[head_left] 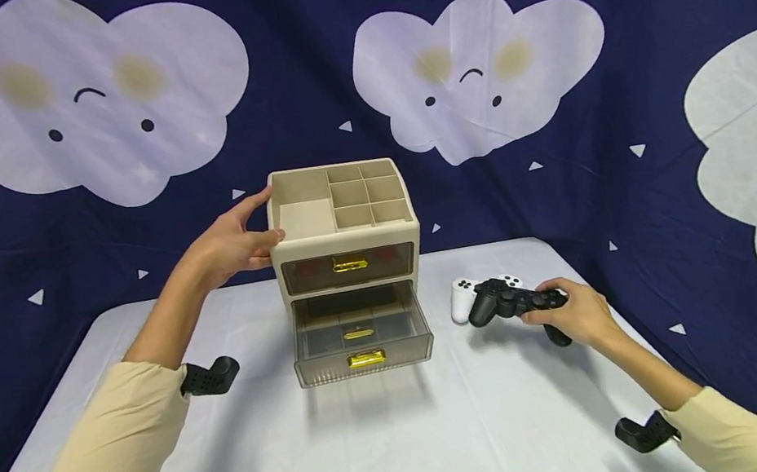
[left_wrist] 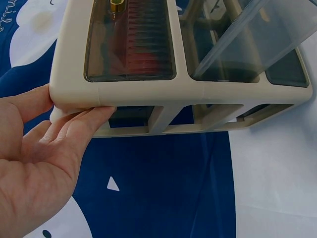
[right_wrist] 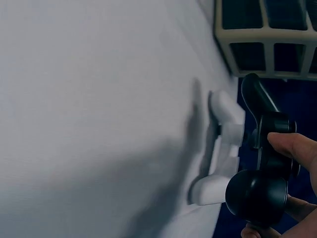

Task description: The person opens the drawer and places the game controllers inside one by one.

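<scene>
A cream desktop drawer organizer [head_left: 346, 243] stands at the back of the table, its clear middle drawer [head_left: 364, 345] pulled out. My left hand [head_left: 227, 247] grips the organizer's upper left side, thumb by the top rim; the left wrist view shows the fingers [left_wrist: 81, 124] against the side frame. In my right hand [head_left: 580, 313] is a black game controller [head_left: 508, 300], held by one end above the table. Below and behind it a white game controller [head_left: 461, 301] lies on the table, partly hidden. In the right wrist view the thumb [right_wrist: 287, 145] presses on the black controller [right_wrist: 257, 198].
The organizer's top has one large compartment [head_left: 305, 219] and several small ones [head_left: 367, 192]. Its upper drawer [head_left: 350, 268] is closed, with something reddish inside. A white cloth covers the table [head_left: 398, 456]. A dark blue curtain [head_left: 301, 75] with clouds hangs behind and to the sides.
</scene>
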A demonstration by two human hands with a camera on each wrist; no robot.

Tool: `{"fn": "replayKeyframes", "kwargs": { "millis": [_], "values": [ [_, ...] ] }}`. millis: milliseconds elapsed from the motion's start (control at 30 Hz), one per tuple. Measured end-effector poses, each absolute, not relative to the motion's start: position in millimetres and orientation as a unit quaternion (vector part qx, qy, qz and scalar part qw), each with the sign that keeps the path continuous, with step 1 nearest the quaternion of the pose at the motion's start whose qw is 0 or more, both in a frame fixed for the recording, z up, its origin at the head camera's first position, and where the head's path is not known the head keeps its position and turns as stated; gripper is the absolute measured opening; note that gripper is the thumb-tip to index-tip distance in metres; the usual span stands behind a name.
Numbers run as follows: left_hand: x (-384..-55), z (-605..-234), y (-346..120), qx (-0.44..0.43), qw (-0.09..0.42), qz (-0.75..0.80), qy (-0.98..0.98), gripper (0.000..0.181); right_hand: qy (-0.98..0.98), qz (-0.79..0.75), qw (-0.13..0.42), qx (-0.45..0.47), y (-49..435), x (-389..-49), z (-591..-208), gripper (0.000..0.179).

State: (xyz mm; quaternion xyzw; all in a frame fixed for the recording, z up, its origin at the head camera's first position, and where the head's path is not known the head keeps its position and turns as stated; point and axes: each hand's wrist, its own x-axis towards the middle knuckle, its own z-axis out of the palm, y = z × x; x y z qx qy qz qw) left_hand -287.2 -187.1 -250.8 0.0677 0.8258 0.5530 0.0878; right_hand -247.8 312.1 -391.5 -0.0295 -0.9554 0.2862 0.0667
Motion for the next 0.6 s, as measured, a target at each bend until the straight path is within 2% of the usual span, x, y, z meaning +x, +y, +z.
{"fn": "replayKeyframes", "kwargs": {
  "millis": [600],
  "values": [
    [-287, -250, -188, 0.069, 0.09, 0.554, 0.825, 0.085, -0.953, 0.292, 0.064, 0.06, 268, -238, -319, 0.067]
  ]
}}
